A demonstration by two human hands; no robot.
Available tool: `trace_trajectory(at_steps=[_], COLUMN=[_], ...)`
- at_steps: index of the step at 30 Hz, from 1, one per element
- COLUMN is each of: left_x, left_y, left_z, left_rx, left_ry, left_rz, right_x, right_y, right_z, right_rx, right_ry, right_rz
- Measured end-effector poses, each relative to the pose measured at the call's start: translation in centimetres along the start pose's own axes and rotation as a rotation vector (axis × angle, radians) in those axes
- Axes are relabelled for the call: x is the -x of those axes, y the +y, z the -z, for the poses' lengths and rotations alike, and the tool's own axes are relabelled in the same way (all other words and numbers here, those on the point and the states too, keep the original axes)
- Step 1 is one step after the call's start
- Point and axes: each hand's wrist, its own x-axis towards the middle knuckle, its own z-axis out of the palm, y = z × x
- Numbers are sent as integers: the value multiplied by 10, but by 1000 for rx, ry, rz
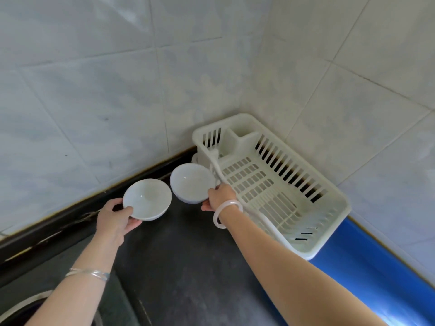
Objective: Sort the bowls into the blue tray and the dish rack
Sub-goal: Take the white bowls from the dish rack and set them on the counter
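My left hand (pixel 115 218) grips the near rim of a white bowl (pixel 147 198), held above the dark counter. My right hand (pixel 220 196) holds a second white bowl (pixel 191 182) by its right rim, just left of the cream plastic dish rack (pixel 329 222). The rack stands in the wall corner and holds nothing that I can see. The blue tray (pixel 367 278) lies under and to the right of the rack, along the wall. Both bowls face up and sit side by side, slightly apart.
The dark counter (pixel 188 267) stretches in front of me. Tiled walls (pixel 141 78) close off the back and the right side. A round metal rim (pixel 26 304), perhaps a sink or a pot, shows at the lower left.
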Motion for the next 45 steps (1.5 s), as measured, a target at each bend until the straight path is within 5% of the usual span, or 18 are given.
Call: trace_trajectory(at_steps=[12,16,29,45], left_x=[-27,-33,-38,-13], left_y=[-23,-26,-41,-45], left_z=[20,24,22,2], left_rx=[98,160,366,423], left_ry=[88,72,22,174], left_rz=[8,18,122,20], right_x=[-30,-35,-56,-39], right_y=[6,8,16,17], right_z=[-51,-61,-84,-82], right_rx=[107,336,-78,-11], right_ry=[-92,-65,-57,-253], right_rz=[-80,-70,-60,-26])
